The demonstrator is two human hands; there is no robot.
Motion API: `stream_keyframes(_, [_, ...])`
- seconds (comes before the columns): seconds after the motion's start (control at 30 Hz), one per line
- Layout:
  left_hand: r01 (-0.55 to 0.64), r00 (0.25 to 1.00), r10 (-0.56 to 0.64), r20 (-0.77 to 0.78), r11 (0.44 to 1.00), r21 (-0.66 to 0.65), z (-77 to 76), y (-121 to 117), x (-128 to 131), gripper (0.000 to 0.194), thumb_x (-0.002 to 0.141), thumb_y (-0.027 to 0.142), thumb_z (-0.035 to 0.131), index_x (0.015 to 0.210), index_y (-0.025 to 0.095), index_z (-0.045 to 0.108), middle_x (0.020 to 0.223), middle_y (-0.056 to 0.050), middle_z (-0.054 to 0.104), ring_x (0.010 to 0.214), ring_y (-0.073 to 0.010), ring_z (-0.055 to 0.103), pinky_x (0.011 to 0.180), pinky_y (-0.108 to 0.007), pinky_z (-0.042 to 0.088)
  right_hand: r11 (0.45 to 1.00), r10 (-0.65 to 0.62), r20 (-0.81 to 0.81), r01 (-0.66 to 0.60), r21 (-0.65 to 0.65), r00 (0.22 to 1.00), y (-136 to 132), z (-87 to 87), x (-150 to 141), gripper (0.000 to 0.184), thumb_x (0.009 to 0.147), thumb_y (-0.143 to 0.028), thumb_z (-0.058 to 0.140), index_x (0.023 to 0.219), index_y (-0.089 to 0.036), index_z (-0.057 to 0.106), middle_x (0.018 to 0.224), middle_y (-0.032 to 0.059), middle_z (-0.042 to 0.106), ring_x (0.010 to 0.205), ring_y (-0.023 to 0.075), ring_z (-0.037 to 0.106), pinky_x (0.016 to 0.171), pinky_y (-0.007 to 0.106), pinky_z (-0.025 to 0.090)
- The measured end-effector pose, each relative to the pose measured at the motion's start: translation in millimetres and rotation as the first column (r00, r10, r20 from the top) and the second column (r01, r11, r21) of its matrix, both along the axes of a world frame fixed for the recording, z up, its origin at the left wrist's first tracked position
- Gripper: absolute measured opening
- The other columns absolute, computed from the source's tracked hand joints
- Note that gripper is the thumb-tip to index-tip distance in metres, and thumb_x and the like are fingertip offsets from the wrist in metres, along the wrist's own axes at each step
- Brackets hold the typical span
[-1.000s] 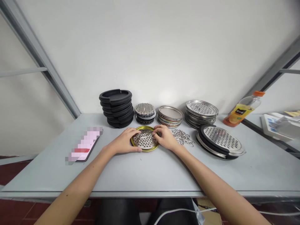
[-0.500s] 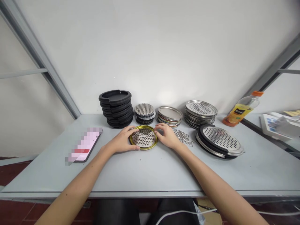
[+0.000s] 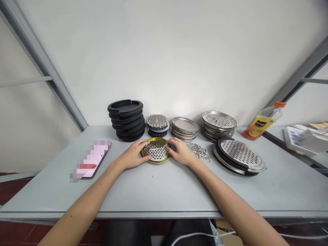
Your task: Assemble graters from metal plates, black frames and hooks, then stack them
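**White wall point(image 3: 164, 58), grey table point(image 3: 164, 191), gold-rimmed disc point(image 3: 155, 150)**

Seen from the head camera, the table runs across the lower middle of the frame, with metal frame bars point(image 3: 43, 65) slanting down the wall on either side. At centre the disc lies flat, perforated steel face up. Left hand point(image 3: 132, 155) and right hand point(image 3: 181, 152) hold it from opposite sides, narrowly spread, fingers curled over the rim.

Behind it, left to right, stand black rings point(image 3: 126, 121) in a stack, small perforated discs point(image 3: 157, 124), plain metal lids point(image 3: 185, 129) and steel trays point(image 3: 218, 126). Just beside the right hand lies a heap of metal links point(image 3: 198, 151); farther right, a large perforated plate point(image 3: 239, 155) sits on a black ring. A pixelated phone point(image 3: 89, 162) lies at lower left. A juice bottle point(image 3: 262, 121) stands at the table's far right corner, near a white device point(image 3: 294, 141) at the right edge.
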State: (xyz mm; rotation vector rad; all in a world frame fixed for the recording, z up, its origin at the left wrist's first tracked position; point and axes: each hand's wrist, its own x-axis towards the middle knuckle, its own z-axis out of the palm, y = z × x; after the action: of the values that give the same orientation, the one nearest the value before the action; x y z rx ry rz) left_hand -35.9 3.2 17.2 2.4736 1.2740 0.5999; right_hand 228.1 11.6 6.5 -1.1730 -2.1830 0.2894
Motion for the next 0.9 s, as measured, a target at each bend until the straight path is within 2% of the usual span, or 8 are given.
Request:
stream_keyframes(0.13, [0.007, 1.0, -0.007, -0.004, 1.0, -0.012, -1.4, 0, -1, 0.066, 0.082, 0.055, 0.059, 0.138, 0.023, 0.043, 0.142, -0.01, 0.043, 0.13, -0.0274, 0.042, 0.111, -0.042, 0.033, 0.994, -0.02, -0.065, 0.027, 0.107, 0.998, 0, 11.2, 5, 0.023, 0.088, -0.025, 0.049, 0.106, -0.018, 0.062, 0.107, 0.0097, 0.066, 0.101, 0.0226, 0.059, 0.092, 0.037, 0.045])
stream_keyframes(0.2, [0.003, 1.0, -0.003, -0.001, 1.0, -0.014, -1.5, 0, -1, 0.066, 0.082, 0.055, 0.059, 0.138, 0.023, 0.043, 0.142, -0.01, 0.043, 0.13, -0.0279, 0.042, 0.111, -0.042, 0.034, 0.958, -0.136, -0.145, 0.167, 0.232, 0.98, 2, 22.0, 15, 0.024, 0.087, -0.024, 0.048, 0.107, -0.02, 0.062, 0.109, 0.0097, 0.066, 0.104, 0.0236, 0.058, 0.094, 0.038, 0.044])
stream_keyframes(0.23, [0.0, 1.0, 0.0, -0.002, 1.0, -0.014, -1.5, 0, -2, 0.066, 0.082, 0.056, 0.058, 0.137, 0.023, 0.044, 0.142, -0.01, 0.043, 0.13, -0.028, 0.042, 0.111, -0.041, 0.034, 0.905, -0.242, -0.205, 0.297, 0.305, 0.948, 3, 27.7, 23, 0.025, 0.087, -0.025, 0.049, 0.107, -0.019, 0.062, 0.11, 0.0107, 0.065, 0.107, 0.0249, 0.056, 0.097, 0.04, 0.042])
stream_keyframes(0.3, [-0.003, 1.0, 0.003, -0.003, 1.0, -0.011, -1.5, 0, -2, 0.065, 0.082, 0.056, 0.058, 0.136, 0.022, 0.045, 0.142, -0.01, 0.043, 0.13, -0.0275, 0.043, 0.11, -0.04, 0.035, 0.734, -0.465, -0.326, 0.564, 0.379, 0.823, 7, 36.9, 43, 0.028, 0.086, -0.025, 0.048, 0.109, -0.017, 0.061, 0.114, 0.013, 0.062, 0.112, 0.0272, 0.053, 0.1, 0.044, 0.038])
stream_keyframes(0.37, [0.0, 1.0, 0.0, -0.004, 1.0, -0.007, -1.7, -1, -2, 0.063, 0.082, 0.056, 0.058, 0.135, 0.022, 0.048, 0.141, -0.01, 0.044, 0.128, -0.0271, 0.044, 0.109, -0.04, 0.036, 0.59, -0.606, -0.364, 0.707, 0.391, 0.707, 14, 40.2, 66, 0.031, 0.084, -0.025, 0.048, 0.11, -0.014, 0.061, 0.115, 0.0161, 0.06, 0.114, 0.0298, 0.051, 0.101, 0.047, 0.037])
stream_keyframes(0.4, [0.001, 1.0, -0.001, -0.005, 1.0, -0.006, -1.8, -1, -2, 0.062, 0.082, 0.056, 0.058, 0.134, 0.023, 0.049, 0.14, -0.01, 0.045, 0.128, -0.0272, 0.045, 0.109, -0.04, 0.036, 0.547, -0.66, -0.352, 0.746, 0.379, 0.663, 18, 39.3, 77, 0.034, 0.083, -0.024, 0.047, 0.113, -0.013, 0.059, 0.116, 0.0173, 0.06, 0.114, 0.0312, 0.05, 0.1, 0.049, 0.036])
stream_keyframes(0.6, [0.002, 1.0, -0.002, -0.003, 1.0, 0.008, -1.9, -2, -2, 0.059, 0.083, 0.056, 0.058, 0.132, 0.023, 0.052, 0.139, -0.01, 0.046, 0.126, -0.0273, 0.046, 0.109, -0.04, 0.036, 0.533, -0.768, -0.182, 0.77, 0.35, 0.614, 33, 21.7, 111, 0.045, 0.078, -0.02, 0.045, 0.12, -0.006, 0.054, 0.109, 0.0208, 0.063, 0.111, 0.0339, 0.051, 0.097, 0.051, 0.036])
stream_keyframes(0.9, [-0.007, 1.0, 0.007, -0.023, 1.0, 0.011, -5.1, 0, -4, 0.062, 0.083, 0.057, 0.057, 0.134, 0.023, 0.05, 0.143, -0.01, 0.045, 0.131, -0.0273, 0.043, 0.11, -0.043, 0.034, 0.496, -0.801, -0.241, 0.833, 0.244, 0.548, 29, 25.5, 120, 0.038, 0.072, -0.021, 0.049, 0.105, -0.015, 0.068, 0.093, 0.0111, 0.07, 0.088, 0.0282, 0.058, 0.084, 0.042, 0.043])
